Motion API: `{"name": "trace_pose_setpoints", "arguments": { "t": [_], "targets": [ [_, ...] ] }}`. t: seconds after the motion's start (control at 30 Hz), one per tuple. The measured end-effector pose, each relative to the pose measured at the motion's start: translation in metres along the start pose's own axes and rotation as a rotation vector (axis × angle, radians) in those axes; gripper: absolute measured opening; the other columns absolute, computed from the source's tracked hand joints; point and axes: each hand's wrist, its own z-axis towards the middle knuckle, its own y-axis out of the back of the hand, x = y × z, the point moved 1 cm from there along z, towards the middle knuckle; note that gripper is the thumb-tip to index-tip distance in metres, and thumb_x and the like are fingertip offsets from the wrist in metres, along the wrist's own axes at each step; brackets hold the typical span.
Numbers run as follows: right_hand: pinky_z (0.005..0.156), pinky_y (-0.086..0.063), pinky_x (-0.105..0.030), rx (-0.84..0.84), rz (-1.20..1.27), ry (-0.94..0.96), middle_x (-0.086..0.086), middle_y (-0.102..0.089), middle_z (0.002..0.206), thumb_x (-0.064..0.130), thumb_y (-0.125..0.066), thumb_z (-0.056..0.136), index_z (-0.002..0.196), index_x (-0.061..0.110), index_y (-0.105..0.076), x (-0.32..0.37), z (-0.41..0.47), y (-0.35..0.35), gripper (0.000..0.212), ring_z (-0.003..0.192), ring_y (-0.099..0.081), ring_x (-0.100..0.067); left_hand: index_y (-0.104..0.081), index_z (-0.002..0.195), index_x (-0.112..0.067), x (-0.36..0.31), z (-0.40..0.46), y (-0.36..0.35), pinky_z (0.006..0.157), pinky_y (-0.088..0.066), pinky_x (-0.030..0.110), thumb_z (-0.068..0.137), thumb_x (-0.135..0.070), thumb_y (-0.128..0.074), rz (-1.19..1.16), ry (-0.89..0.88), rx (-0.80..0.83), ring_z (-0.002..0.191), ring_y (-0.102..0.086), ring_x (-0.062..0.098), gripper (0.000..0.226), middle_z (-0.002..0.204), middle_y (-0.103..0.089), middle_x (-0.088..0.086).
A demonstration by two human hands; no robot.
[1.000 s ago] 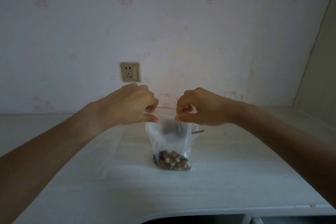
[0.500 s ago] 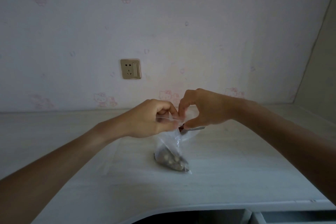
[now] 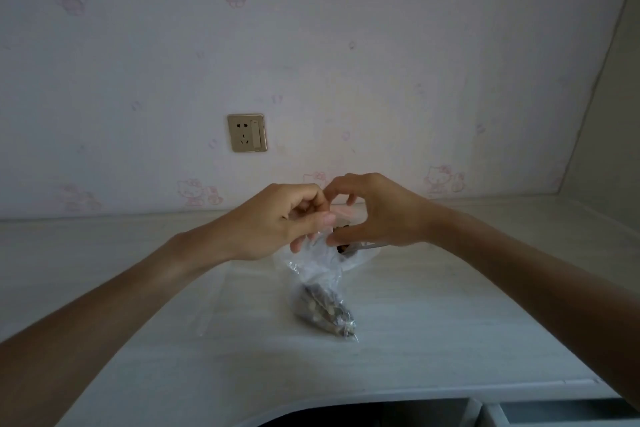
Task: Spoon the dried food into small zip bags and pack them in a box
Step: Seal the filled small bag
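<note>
A small clear zip bag stands on the pale table, tilted, with dark and light dried food at its bottom. My left hand pinches the bag's top edge from the left. My right hand pinches the same edge from the right, thumb and fingers close to the left hand's. Behind the bag, under my right hand, a metal spoon handle sticks out of another clear bag that is mostly hidden. No box is in view.
Flat clear plastic, probably spare bags, lies on the table left of the zip bag. A wall socket sits on the patterned wall behind. The table's curved front edge runs along the bottom, with a dark gap below it.
My hands have come together along the bag's top edge, from wide apart to nearly touching. The bag has turned and tilted, its bottom now pointing to the lower right.
</note>
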Motion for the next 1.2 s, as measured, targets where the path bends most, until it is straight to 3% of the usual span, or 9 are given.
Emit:
{"name": "trace_pose_setpoints", "arguments": {
  "t": [0.07,0.17,0.3,0.4,0.63,0.77,0.83,1.1,1.2],
  "targets": [
    [0.096,-0.049,-0.032,-0.058,0.090,0.025,0.003,-0.075,0.107,0.019,-0.085,0.084,0.109,0.010,-0.075,-0.002,0.000,-0.004,0.029,0.102,-0.066,-0.014,-0.063,0.090,-0.015,-0.001,-0.003,0.002,0.064,-0.051,0.024,0.103,-0.032,-0.062,-0.012,0.006,0.030,0.057,-0.059,0.012,0.021,0.067,-0.063,-0.007],
    [0.095,-0.048,-0.022,-0.021,0.237,-0.024,0.004,-0.078,0.098,0.017,-0.083,0.087,0.101,0.009,-0.077,-0.007,-0.001,-0.007,0.017,0.094,-0.070,-0.005,-0.061,0.086,-0.020,-0.001,-0.006,0.006,0.058,-0.046,0.024,0.105,-0.030,-0.058,0.013,0.034,0.048,0.053,-0.052,0.009,0.022,0.060,-0.052,-0.011],
    [0.073,-0.052,-0.012,0.025,0.295,-0.016,0.010,-0.073,0.080,0.014,-0.082,0.087,0.092,0.011,-0.076,-0.009,0.000,-0.011,0.009,0.072,-0.068,0.001,-0.058,0.083,-0.020,0.002,-0.011,0.014,0.055,-0.034,0.026,0.104,-0.037,-0.056,0.121,0.062,0.048,0.055,-0.035,0.008,0.028,0.059,-0.043,-0.012],
    [0.072,-0.058,-0.022,0.070,0.254,-0.020,0.010,-0.069,0.076,0.018,-0.087,0.083,0.091,0.010,-0.079,-0.008,0.001,-0.006,0.014,0.072,-0.064,-0.005,-0.058,0.083,-0.021,0.004,-0.015,0.020,0.054,-0.031,0.021,0.099,-0.050,-0.054,0.195,0.039,0.062,0.055,-0.033,0.007,0.034,0.059,-0.044,-0.010],
    [0.079,-0.049,-0.032,0.116,0.081,0.006,0.002,-0.066,0.076,0.030,-0.087,0.081,0.083,0.011,-0.078,-0.002,0.006,0.008,0.021,0.074,-0.059,-0.012,-0.069,0.079,-0.037,0.010,-0.010,0.024,0.053,-0.029,0.020,0.085,-0.074,-0.065,0.282,-0.026,0.041,0.051,-0.033,0.009,0.038,0.052,-0.036,-0.009],
    [0.076,-0.051,-0.016,0.129,0.194,-0.017,0.011,-0.071,0.077,0.031,-0.081,0.086,0.087,0.017,-0.081,-0.004,0.004,0.014,0.014,0.075,-0.063,-0.003,-0.074,0.084,-0.030,0.006,-0.008,0.020,0.063,-0.049,0.029,0.086,-0.059,-0.075,0.109,-0.040,0.011,0.063,-0.057,0.028,0.029,0.069,-0.063,0.002],
    [0.080,-0.049,-0.012,0.136,0.202,-0.011,0.013,-0.075,0.082,0.030,-0.077,0.090,0.092,0.018,-0.082,-0.004,0.003,0.018,0.014,0.081,-0.067,-0.003,-0.072,0.087,-0.028,0.004,-0.008,0.019,0.066,-0.058,0.029,0.090,-0.047,-0.078,0.015,-0.054,0.014,0.061,-0.065,0.023,0.020,0.073,-0.066,0.000],
    [0.085,-0.048,-0.014,0.104,0.332,-0.039,0.005,-0.076,0.090,0.016,-0.058,0.105,0.092,0.014,-0.076,0.001,-0.001,0.027,0.022,0.089,-0.069,-0.006,-0.065,0.084,-0.006,-0.004,-0.002,0.016,0.068,-0.055,0.030,0.102,-0.037,-0.059,-0.093,-0.033,0.019,0.053,-0.065,0.021,0.036,0.063,-0.068,0.004],
    [0.092,-0.049,-0.019,0.132,0.309,-0.056,0.003,-0.077,0.091,0.011,-0.064,0.100,0.099,0.012,-0.073,0.005,-0.004,0.027,0.009,0.094,-0.072,-0.010,-0.063,0.081,-0.008,-0.003,-0.002,0.012,0.072,-0.056,0.027,0.104,-0.037,-0.056,-0.070,-0.011,0.030,0.054,-0.068,0.022,0.037,0.064,-0.070,0.006]
  ]
}}
